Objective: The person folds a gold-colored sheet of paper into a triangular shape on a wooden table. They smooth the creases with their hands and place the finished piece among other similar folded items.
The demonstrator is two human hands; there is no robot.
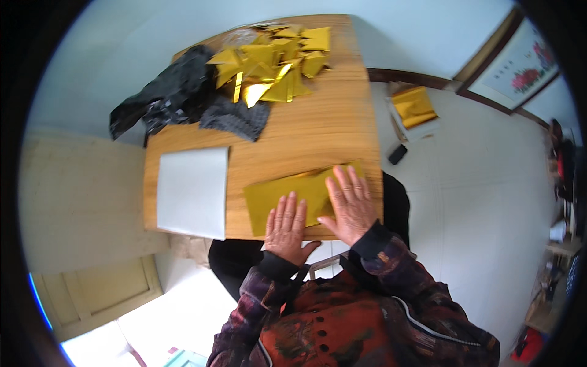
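Note:
A folded sheet of gold foil paper (306, 188) lies along the near edge of the wooden table, slightly slanted. My left hand (285, 227) rests flat on its lower left part, fingers stretched out and thumb off to the side. Flat on the right part lies my right hand (350, 205), its fingers spread toward the paper's far edge. Neither hand grips anything; the palms hide part of the paper. To the left, apart from my hands, a stack of pale grey-white sheets (192, 192) sits on the table.
At the table's far side (342, 92) is a heap of folded gold foil pieces (269, 61). Beside it lie a black plastic bag (177, 92) and a dark grey cloth (235, 117). On the floor to the right are a packet of gold paper (414, 107) and a small black object (397, 154).

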